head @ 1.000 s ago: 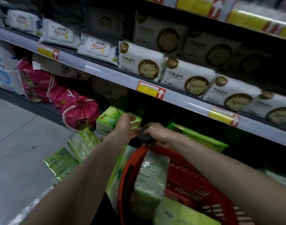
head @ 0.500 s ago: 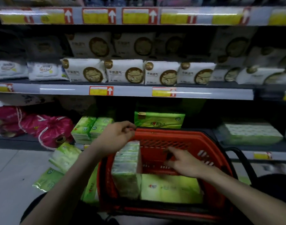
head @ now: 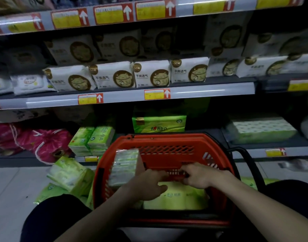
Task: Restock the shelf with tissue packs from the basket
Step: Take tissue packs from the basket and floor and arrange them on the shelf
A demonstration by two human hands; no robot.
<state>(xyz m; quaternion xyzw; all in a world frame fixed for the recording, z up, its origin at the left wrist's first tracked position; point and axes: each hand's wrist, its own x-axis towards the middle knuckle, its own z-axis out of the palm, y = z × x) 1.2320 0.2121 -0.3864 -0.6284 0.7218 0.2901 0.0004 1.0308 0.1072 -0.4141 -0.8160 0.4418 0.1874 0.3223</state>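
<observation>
**Restock partway; basket not emptied**

Left grip [head: 148, 186] and right grip [head: 198, 177] lie on flat green pack [head: 181, 198] in red basket [head: 167, 137], fingers bent; clamped or not, cannot tell. Upright pack [head: 123, 165] beside. Bottom shelf [head: 251, 152] part-filled.

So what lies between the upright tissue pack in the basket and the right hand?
The left hand, over the flat green pack in the basket, as the head view shows.

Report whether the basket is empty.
Not empty: the red basket holds a flat green tissue pack and an upright pale pack.
</observation>
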